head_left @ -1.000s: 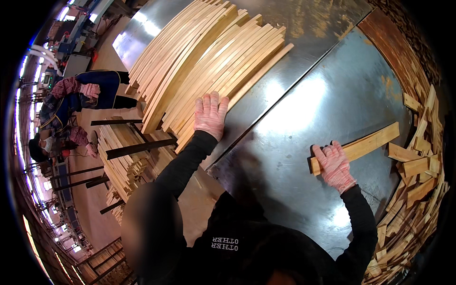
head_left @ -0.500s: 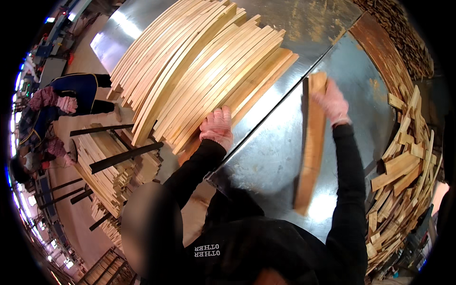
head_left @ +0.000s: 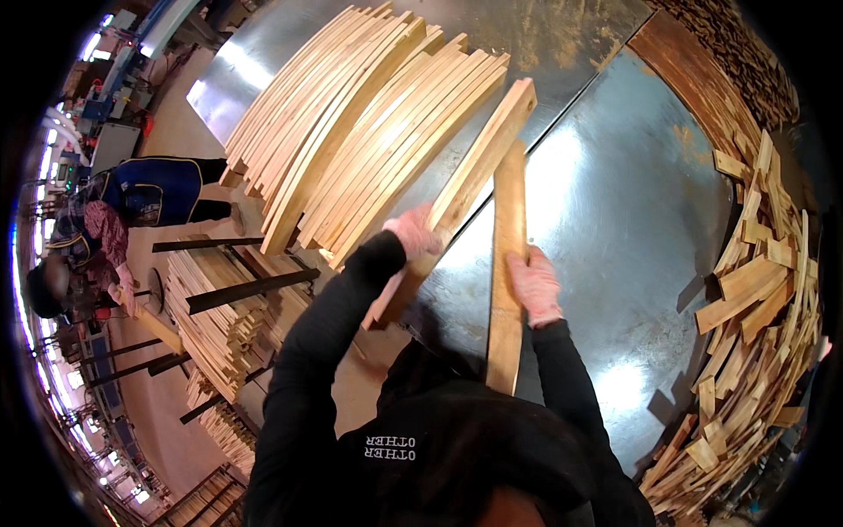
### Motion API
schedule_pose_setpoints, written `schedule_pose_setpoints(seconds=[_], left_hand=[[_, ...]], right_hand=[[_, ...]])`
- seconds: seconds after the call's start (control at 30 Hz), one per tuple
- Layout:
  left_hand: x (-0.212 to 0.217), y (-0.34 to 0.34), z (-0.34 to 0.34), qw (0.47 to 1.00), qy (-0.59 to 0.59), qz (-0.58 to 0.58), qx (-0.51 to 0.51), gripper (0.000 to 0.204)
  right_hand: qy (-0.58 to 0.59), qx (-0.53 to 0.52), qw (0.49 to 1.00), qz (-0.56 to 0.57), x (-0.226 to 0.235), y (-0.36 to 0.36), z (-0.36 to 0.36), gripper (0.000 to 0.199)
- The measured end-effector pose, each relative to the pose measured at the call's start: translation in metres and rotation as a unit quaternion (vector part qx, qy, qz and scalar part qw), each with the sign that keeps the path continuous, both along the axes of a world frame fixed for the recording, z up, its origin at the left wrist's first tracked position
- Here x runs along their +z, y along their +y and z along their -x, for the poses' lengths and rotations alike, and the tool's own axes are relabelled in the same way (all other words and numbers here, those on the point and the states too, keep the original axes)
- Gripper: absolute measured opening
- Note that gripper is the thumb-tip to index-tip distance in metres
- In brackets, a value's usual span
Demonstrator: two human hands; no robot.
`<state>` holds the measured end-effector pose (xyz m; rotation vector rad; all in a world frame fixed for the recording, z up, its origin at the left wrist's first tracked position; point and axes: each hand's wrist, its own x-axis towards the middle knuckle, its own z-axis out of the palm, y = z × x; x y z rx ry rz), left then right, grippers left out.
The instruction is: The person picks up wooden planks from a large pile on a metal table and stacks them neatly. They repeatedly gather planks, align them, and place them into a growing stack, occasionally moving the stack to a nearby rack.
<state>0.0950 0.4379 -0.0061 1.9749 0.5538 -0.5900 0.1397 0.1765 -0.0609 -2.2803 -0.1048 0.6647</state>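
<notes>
My left hand [head_left: 414, 233], in a pink glove, is closed on a long pale wooden slat [head_left: 479, 162] that slants away from the stack beside it. My pink-gloved right hand [head_left: 534, 285] grips the right edge of a browner wooden board [head_left: 507, 215]. This board points away from me over the shiny metal table [head_left: 606, 246], its far end close beside the left slat. To the left, long curved slats [head_left: 351, 123] stand on edge, packed side by side in rows. My fingertips under both pieces are partly hidden.
A heap of wood offcuts [head_left: 755, 299] lies along the table's right side. At the left, dark metal bars [head_left: 255, 292] stick out by stacked slats [head_left: 211, 307]. Beyond them a co-worker [head_left: 114, 211] in a blue apron handles wood. A dark seam [head_left: 549, 140] crosses the table.
My left hand has drawn a slat off the right side of the stack, leaving a gap. My right hand has brought its board leftward, close to that slat.
</notes>
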Motion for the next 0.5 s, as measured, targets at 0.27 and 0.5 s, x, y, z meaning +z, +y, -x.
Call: schedule_pose_setpoints(seconds=[0.27,0.5], left_hand=[[0.023,-0.036,-0.009,0.961,0.056,-0.269,-0.040,0.082],[0.044,-0.007,0.013,0.949,0.061,-0.307,0.027,0.085]], right_hand=[[-0.048,-0.029,0.993,0.103,0.030,0.052,0.011,0.037],[-0.030,-0.089,0.995,0.043,0.039,0.097,-0.025,0.043]])
